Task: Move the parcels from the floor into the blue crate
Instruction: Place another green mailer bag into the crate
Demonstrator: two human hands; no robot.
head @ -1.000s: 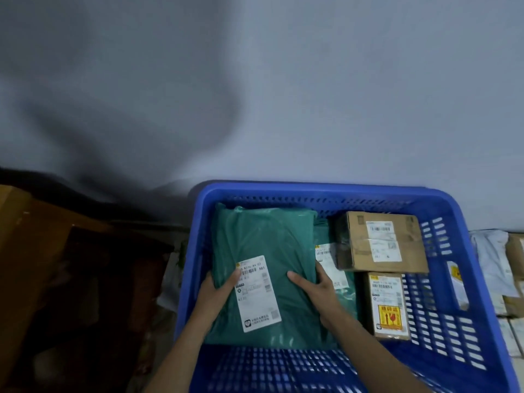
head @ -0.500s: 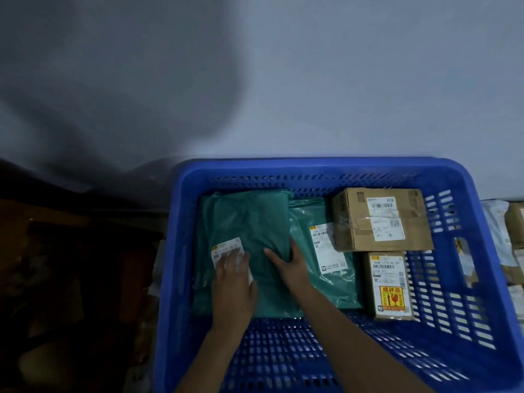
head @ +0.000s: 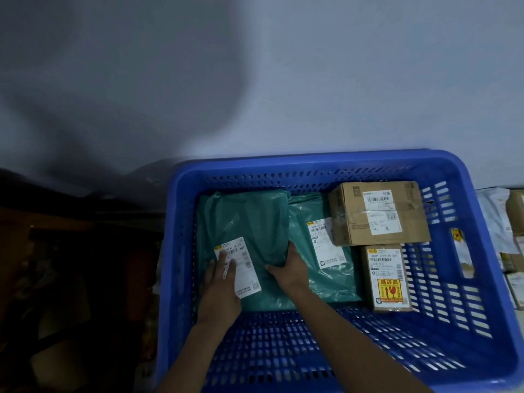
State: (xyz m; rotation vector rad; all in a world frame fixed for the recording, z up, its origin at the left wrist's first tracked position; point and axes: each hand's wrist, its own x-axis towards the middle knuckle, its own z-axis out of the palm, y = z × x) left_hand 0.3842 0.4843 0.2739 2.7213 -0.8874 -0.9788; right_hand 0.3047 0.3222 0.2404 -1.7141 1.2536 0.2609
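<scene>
the soft green plastic mailer bag (head: pixel 249 222) lies in the blue slotted plastic crate (head: pixel 312 165), far left. left hand (head: pixel 221 287) presses flat on its white label (head: pixel 238 268); right hand (head: pixel 289 270) grips its edge. best to flatten it snug against the neighbouring green bag (head: pixel 320 251). label reads "a4 03"; the small cardboard box (head: pixel 387 279) carries a red-yellow fragile sticker.

left hand (head: pixel 219 290): bare, no glove, ring or watch visible | right hand (head: pixel 290 272): bare, no glove or ring | forearms: both uncovered to the bottom frame edge, no sleeve or cuff in view | lighting dim, fine detail unreadable
</scene>
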